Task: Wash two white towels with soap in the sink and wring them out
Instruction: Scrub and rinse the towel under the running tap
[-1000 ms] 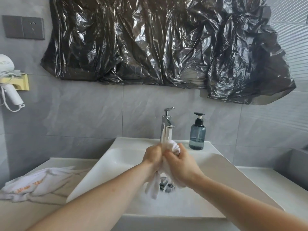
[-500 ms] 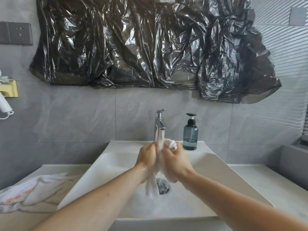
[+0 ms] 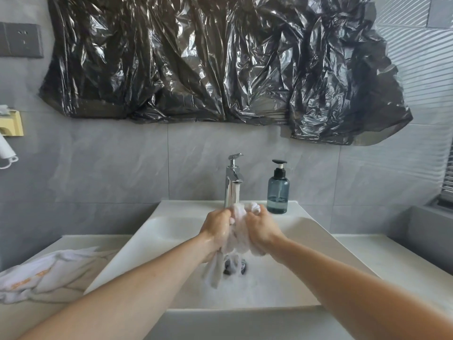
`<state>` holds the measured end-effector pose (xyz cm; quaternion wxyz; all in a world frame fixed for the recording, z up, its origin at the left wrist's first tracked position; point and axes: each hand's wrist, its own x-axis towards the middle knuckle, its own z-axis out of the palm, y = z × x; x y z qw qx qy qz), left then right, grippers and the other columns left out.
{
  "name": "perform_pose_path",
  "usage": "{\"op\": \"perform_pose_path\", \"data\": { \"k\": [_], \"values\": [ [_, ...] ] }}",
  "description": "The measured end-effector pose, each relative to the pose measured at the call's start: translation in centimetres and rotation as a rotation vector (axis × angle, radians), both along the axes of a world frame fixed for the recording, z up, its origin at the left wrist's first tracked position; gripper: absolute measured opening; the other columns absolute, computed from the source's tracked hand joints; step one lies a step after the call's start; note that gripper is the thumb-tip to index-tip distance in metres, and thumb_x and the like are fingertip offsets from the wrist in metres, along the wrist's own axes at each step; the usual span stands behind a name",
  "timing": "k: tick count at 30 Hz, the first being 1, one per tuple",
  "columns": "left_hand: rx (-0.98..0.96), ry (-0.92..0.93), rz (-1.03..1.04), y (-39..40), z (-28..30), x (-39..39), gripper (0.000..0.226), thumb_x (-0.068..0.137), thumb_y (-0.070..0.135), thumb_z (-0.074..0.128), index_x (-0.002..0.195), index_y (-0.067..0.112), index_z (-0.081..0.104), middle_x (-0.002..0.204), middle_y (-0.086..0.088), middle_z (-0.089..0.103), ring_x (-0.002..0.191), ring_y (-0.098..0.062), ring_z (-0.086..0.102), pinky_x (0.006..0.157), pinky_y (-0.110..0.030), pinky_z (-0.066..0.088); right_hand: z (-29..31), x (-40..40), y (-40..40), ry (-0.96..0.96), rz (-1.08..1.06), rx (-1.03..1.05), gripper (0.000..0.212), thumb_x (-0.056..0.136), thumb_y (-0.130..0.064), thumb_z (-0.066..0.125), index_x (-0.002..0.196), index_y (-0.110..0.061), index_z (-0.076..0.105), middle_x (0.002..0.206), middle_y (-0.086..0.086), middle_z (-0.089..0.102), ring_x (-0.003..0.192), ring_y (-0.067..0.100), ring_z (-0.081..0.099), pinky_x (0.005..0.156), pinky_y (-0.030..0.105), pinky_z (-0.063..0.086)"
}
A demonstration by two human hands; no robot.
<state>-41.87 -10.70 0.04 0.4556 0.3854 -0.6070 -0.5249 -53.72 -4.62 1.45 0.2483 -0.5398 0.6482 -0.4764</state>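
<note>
A wet white towel [image 3: 236,235] is bunched between my two hands over the white sink [image 3: 308,229], under the chrome tap [image 3: 232,180], from which water runs. My left hand [image 3: 217,229] grips its left side and my right hand [image 3: 261,230] grips its right side, fingers curled into the cloth. A loose end hangs down toward the drain [image 3: 234,266]. Foam lies on the basin floor. A second white towel [image 3: 46,278] with orange lettering lies crumpled on the counter at the left. The blue-grey soap pump bottle [image 3: 278,190] stands on the sink ledge right of the tap.
A crumpled black plastic sheet [image 3: 220,60] covers the wall above the sink. A hair dryer in a yellow holder [image 3: 9,128] hangs at the far left, below a grey socket plate [image 3: 20,40]. The pale counter [image 3: 382,261] runs on both sides of the basin.
My hands have drawn slightly apart on the towel, showing more cloth between them. The camera view shifted a little to the right and back.
</note>
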Motion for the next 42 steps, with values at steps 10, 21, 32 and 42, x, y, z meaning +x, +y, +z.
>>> {"op": "perform_pose_path", "data": {
  "k": [10, 21, 32, 42],
  "values": [
    [0.004, -0.428, 0.019, -1.0, -1.2, 1.7, 0.055, 0.082, 0.068, 0.047, 0.094, 0.020, 0.071, 0.095, 0.001, 0.077, 0.087, -0.029, 0.072, 0.086, -0.038, 0.056, -1.0, -2.9, 0.8, 0.283, -0.111, 0.157, 0.042, 0.094, -0.053, 0.052, 0.126, -0.026, 0.042, 0.122, 0.006, 0.058, 0.100, 0.027, 0.062, 0.087, 0.039, 0.050],
    [-0.121, -1.054, -0.129, -1.0, -2.8, 2.7, 0.079, 0.078, 0.047, 0.073, 0.145, 0.035, 0.034, 0.135, 0.000, 0.054, 0.111, -0.026, 0.060, 0.089, -0.037, 0.056, -2.7, -2.7, 1.2, 0.804, 0.073, 0.439, 0.063, 0.095, -0.047, 0.060, 0.144, -0.015, 0.039, 0.139, 0.011, 0.054, 0.118, 0.031, 0.056, 0.087, 0.034, 0.044],
    [0.225, 0.082, 0.118, -0.5, 0.4, 0.4, 0.047, 0.088, 0.056, 0.057, 0.082, 0.011, 0.068, 0.073, -0.010, 0.066, 0.058, -0.025, 0.057, 0.054, -0.031, 0.042, 0.0, 1.0, 1.8, 0.027, -0.118, -0.081, 0.030, 0.097, -0.052, 0.057, 0.105, -0.023, 0.062, 0.095, -0.001, 0.074, 0.091, 0.019, 0.071, 0.090, 0.041, 0.058],
    [0.041, -0.005, 0.193, -0.8, -0.4, -0.2, 0.040, 0.106, 0.043, 0.050, 0.084, 0.011, 0.060, 0.065, -0.012, 0.061, 0.048, -0.021, 0.050, 0.044, -0.024, 0.034, 0.4, 1.6, 0.6, 0.418, -0.205, -0.001, 0.034, 0.103, -0.042, 0.047, 0.119, -0.012, 0.050, 0.086, -0.004, 0.050, 0.107, 0.034, 0.065, 0.081, 0.035, 0.047]
  ]
}}
